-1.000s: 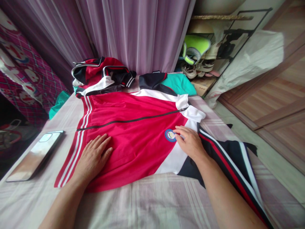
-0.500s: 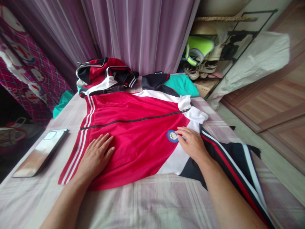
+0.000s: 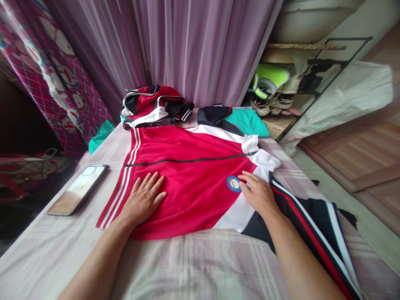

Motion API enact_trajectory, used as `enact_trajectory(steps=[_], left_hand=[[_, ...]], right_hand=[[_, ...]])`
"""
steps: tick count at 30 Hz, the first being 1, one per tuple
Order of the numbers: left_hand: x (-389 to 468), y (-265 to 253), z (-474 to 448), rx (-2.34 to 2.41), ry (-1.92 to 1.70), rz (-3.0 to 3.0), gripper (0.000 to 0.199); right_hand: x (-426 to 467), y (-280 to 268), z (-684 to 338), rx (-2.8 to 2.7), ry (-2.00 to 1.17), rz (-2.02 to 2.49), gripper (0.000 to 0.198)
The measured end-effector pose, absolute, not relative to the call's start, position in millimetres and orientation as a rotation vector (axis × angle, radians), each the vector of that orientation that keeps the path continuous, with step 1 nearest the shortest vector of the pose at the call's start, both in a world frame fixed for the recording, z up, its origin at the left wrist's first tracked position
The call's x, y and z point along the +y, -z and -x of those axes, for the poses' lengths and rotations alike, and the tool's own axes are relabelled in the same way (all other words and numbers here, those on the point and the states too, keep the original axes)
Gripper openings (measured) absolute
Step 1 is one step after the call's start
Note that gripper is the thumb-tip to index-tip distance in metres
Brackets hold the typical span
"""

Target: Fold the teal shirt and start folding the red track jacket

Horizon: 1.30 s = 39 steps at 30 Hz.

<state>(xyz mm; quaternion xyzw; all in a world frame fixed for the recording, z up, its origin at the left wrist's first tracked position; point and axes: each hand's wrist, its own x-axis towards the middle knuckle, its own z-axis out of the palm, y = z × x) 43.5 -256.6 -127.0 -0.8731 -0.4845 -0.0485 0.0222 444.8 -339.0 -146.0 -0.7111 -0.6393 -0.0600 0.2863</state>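
A red, white and black zip-up jacket (image 3: 193,179) lies spread front side up, its dark zipper closed across the middle. Its striped hem is at the left and its white collar at the right. My left hand (image 3: 144,199) rests flat on the red front near the hem, fingers apart. Beside the round blue badge (image 3: 233,183) on the chest, my right hand (image 3: 256,192) touches the fabric with fingers loosely extended, gripping nothing. The near dark sleeve (image 3: 312,221), with white and red stripes, runs toward me on the right, partly behind my right forearm.
The jacket lies on a plaid cloth (image 3: 175,266). At the left is a phone (image 3: 78,189). Behind the jacket are a crumpled red and black garment (image 3: 156,106) and a green and navy garment (image 3: 246,121). A shoe rack (image 3: 312,91) stands beyond the far right corner.
My view has shifted, so everything sits further right in the picture. Both hands stay at about the same places on the jacket, which lies as before.
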Motion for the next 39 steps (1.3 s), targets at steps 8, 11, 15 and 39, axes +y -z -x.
enact_trajectory(steps=[8, 11, 15, 39], left_hand=[[-257.2, 125.3, -49.6, -1.570, 0.200, 2.721, 0.059], [-256.9, 124.4, -51.7, -1.595, 0.205, 2.727, 0.059], [-257.3, 121.1, -54.0, -1.645, 0.146, 2.731, 0.062], [-255.4, 121.1, -52.4, -1.626, 0.243, 2.726, 0.056]], right_hand=[[-335.1, 127.6, -423.3, -1.800, 0.185, 2.132, 0.036], [-321.3, 101.9, -389.3, -1.872, 0.178, 2.121, 0.043], [-293.0, 72.1, -319.6, -2.007, 0.087, 1.914, 0.051], [-312.0, 120.2, -426.5, -1.797, 0.085, 2.456, 0.056]])
